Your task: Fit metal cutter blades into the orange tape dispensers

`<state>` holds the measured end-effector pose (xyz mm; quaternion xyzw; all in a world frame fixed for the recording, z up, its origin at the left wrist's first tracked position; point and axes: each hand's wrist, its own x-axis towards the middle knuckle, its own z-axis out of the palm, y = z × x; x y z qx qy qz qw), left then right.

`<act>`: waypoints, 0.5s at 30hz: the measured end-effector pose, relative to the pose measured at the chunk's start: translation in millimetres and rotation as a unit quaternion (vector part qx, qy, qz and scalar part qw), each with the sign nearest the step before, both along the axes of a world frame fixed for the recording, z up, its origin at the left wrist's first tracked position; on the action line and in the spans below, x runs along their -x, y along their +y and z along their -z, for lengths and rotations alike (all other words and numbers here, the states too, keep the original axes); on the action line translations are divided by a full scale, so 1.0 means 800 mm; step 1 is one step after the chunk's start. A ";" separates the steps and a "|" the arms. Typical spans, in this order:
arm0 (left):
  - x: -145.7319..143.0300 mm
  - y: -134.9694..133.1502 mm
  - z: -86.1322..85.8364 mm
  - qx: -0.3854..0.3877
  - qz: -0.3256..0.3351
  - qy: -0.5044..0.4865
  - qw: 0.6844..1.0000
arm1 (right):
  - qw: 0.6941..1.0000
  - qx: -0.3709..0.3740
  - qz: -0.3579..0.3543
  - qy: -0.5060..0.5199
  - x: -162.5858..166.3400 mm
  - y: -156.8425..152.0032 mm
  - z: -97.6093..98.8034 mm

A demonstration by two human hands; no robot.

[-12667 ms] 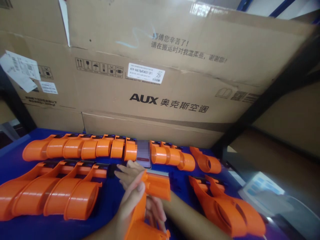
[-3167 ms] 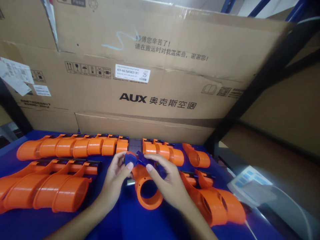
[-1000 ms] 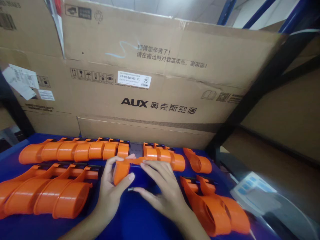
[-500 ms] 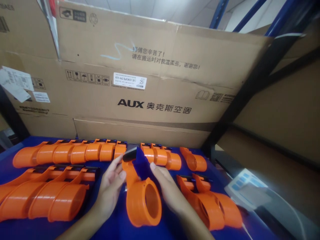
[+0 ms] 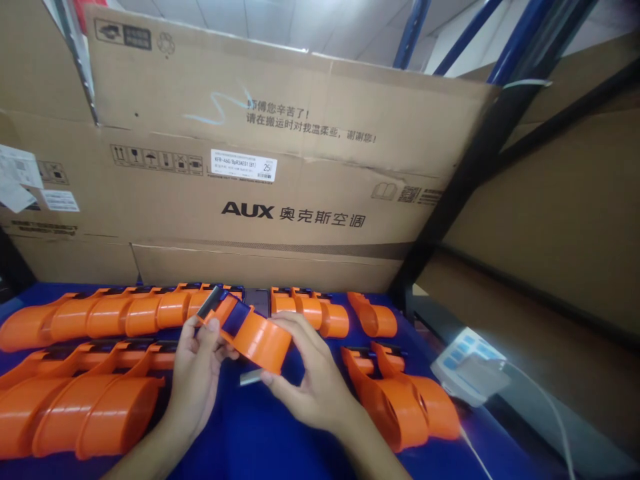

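An orange tape dispenser (image 5: 264,341) with a dark blue flap and a black edge strip is held tilted between both hands above the blue surface. My left hand (image 5: 196,365) pinches its narrow front end near the black strip. Wrapped around the round hub end is my right hand (image 5: 313,380), thumb below and fingers on top. A small silvery strip (image 5: 250,378) shows just left of the right thumb; whether the thumb touches it I cannot tell. Left of my hands stands a row of similar dispensers (image 5: 117,413), with another dispenser pair (image 5: 405,407) on the right.
A back row of orange dispensers (image 5: 107,313) runs along a large cardboard sheet (image 5: 300,160). A small dark grey block (image 5: 257,301) sits in that row. To the right are a black post (image 5: 445,193) and a white device with a cable (image 5: 470,367).
The dispenser has turned from hub toward me to lying sideways. My right hand has moved from the blue flap onto the hub. A silvery strip now shows below, and the view has shifted slightly right.
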<state>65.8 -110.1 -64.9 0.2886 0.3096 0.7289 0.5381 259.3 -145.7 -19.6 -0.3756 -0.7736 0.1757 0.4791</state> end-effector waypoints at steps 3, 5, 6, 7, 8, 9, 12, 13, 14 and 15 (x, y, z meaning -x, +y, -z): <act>-0.001 0.000 0.001 0.005 0.020 0.024 1.000 | 0.999 -0.036 0.009 0.020 -0.002 0.006 0.002; -0.003 -0.001 0.001 0.013 0.040 0.043 0.998 | 0.999 -0.021 0.007 0.045 -0.005 0.012 0.007; -0.003 -0.001 0.001 0.014 0.048 0.051 0.997 | 0.998 -0.008 0.008 0.058 -0.006 0.015 0.010; -0.004 -0.002 0.001 0.012 0.055 0.060 0.997 | 0.997 0.006 0.007 0.073 -0.007 0.017 0.013; -0.004 -0.002 0.001 0.009 0.059 0.069 0.996 | 0.996 0.019 0.006 0.088 -0.007 0.019 0.016; -0.004 -0.001 0.001 0.005 0.062 0.076 0.995 | 0.994 0.031 0.007 0.105 -0.007 0.021 0.019; -0.002 0.001 0.005 0.000 0.073 0.095 0.993 | 0.984 0.048 0.050 0.162 -0.006 0.022 0.018; -0.001 0.002 0.007 0.000 0.073 0.110 0.991 | 0.978 0.048 0.081 0.184 -0.008 0.022 0.013; 0.000 0.004 0.010 -0.001 0.072 0.133 0.988 | 0.971 0.046 0.116 0.206 -0.012 0.021 0.006; 0.001 0.005 0.013 -0.002 0.070 0.163 0.984 | 0.961 0.046 0.156 0.224 -0.019 0.020 -0.004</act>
